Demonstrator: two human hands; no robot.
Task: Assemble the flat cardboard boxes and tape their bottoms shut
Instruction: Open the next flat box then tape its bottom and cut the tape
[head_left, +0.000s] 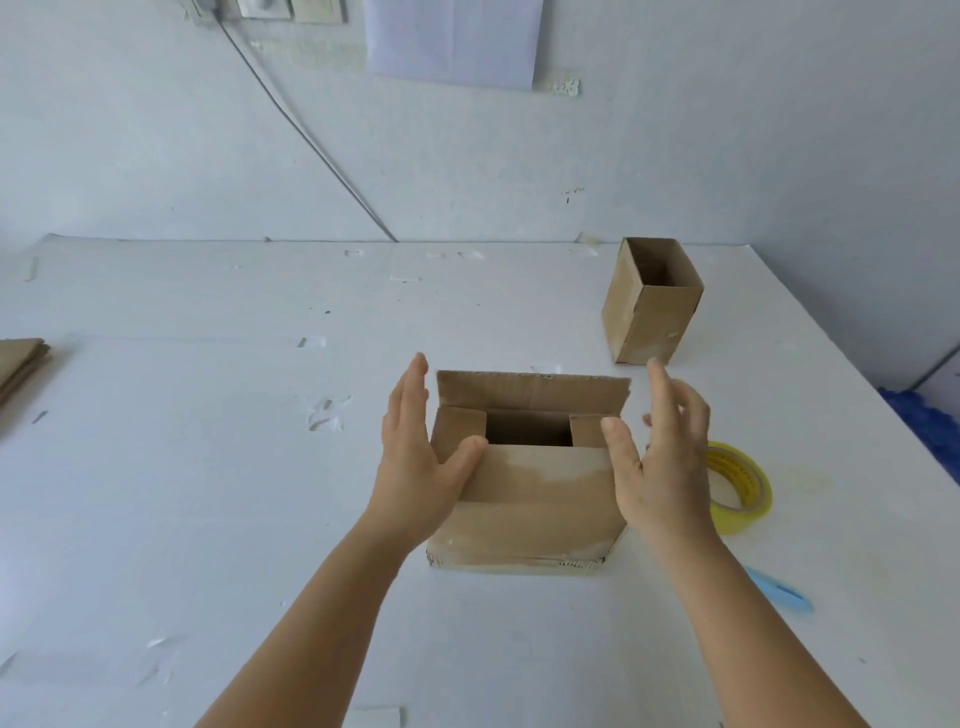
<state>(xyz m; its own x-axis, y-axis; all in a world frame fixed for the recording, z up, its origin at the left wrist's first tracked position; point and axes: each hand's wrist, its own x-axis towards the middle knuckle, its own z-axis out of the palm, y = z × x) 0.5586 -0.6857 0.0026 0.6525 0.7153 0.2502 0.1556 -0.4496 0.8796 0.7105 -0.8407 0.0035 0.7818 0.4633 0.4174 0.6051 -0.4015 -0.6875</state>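
Note:
A brown cardboard box (530, 499) stands on the white table (208, 493) in front of me. Its two short flaps are folded in, the near long flap lies partly over the opening, and the far long flap stands up. My left hand (415, 457) is at the box's left side with straight fingers, its thumb resting on the near flap. My right hand (660, 457) hovers at the right side, fingers spread and straight, holding nothing. A roll of yellow tape (740, 488) lies just right of that hand.
A second, assembled box (649, 306) stands open-topped at the back right. Flat cardboard sheets (21, 364) are stacked at the left edge. A light blue tool (779, 590) lies near the front right. A grey cable (311, 140) runs down the wall.

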